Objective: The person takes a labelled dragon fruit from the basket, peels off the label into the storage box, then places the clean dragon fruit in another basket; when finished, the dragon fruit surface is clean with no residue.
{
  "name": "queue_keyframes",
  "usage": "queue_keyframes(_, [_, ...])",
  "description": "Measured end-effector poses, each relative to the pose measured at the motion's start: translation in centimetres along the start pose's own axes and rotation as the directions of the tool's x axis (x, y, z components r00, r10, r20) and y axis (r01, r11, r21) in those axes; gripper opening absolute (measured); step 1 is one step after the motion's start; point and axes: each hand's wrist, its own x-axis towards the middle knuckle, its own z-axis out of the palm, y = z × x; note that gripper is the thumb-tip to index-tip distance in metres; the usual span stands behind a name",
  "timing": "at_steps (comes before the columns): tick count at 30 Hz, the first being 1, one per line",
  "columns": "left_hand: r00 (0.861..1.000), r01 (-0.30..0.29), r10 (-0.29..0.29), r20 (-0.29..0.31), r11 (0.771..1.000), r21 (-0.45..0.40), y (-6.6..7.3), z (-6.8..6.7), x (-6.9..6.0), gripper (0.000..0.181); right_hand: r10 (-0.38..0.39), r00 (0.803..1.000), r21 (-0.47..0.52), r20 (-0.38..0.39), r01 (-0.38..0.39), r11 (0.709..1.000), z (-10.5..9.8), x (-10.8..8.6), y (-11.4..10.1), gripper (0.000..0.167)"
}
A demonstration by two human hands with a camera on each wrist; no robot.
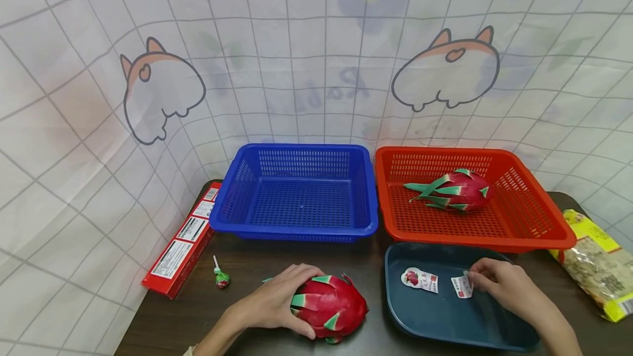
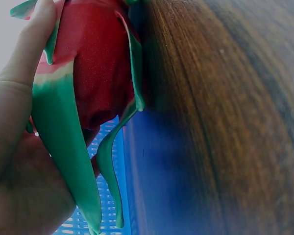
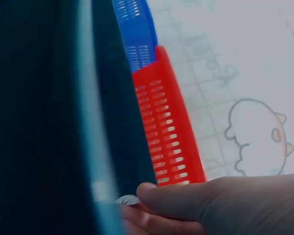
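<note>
My left hand (image 1: 284, 298) grips a red dragon fruit (image 1: 336, 306) with green scales on the dark wooden table. In the left wrist view the thumb lies along the fruit (image 2: 98, 54), and its long green scales hang past the palm. Over a dark blue-grey tray (image 1: 425, 320), my right hand (image 1: 509, 287) pinches a small white printed label (image 1: 462, 287) between thumb and fingertips. The right wrist view shows only the edge of that label (image 3: 127, 199). Another label (image 1: 419, 279), with a red fruit picture, lies flat in the tray.
A blue basket (image 1: 301, 229) stands behind my left hand. Beside it, a red basket (image 1: 475, 242) holds a second dragon fruit (image 1: 457, 191). At the left are a long red box (image 1: 185, 240) and a lollipop (image 1: 221, 276). A yellow-and-clear food bag (image 1: 595, 262) lies at the right.
</note>
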Motion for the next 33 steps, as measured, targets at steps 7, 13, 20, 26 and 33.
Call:
queue_keyframes(7, [1.000, -0.007, 0.007, -0.004, 1.000, 0.015, 0.0, 0.0, 0.0, 0.082, 0.041, 0.996, -0.004, 0.075, -0.041, 0.999, 0.3, 0.4, 0.9, 0.015])
queue_keyframes(13, [1.000, 0.006, -0.006, 0.002, 1.000, 0.007, 0.0, -0.1, 0.0, 0.082, 0.031, 0.994, -0.005, 0.110, -0.030, 1.000, 0.6, 0.5, 1.7, 0.015])
queue_keyframes(20, [1.000, -0.003, 0.003, -0.002, 1.000, 0.018, -0.1, -0.1, 0.0, 0.083, 0.051, 0.990, -0.019, 0.133, -0.049, 0.999, 0.9, 0.5, 1.6, 0.013])
queue_keyframes(26, [1.000, -0.006, 0.006, -0.006, 1.000, 0.029, -0.1, 0.0, 0.0, 0.084, 0.051, 0.990, -0.029, 0.131, -0.047, 0.998, 1.1, 0.5, 1.6, 0.013])
queue_keyframes(33, [1.000, 0.011, -0.011, -0.001, 1.000, 0.010, -0.1, 0.0, 0.0, 0.083, 0.051, 0.993, -0.017, 0.110, -0.050, 0.999, 1.0, 0.5, 1.7, 0.010])
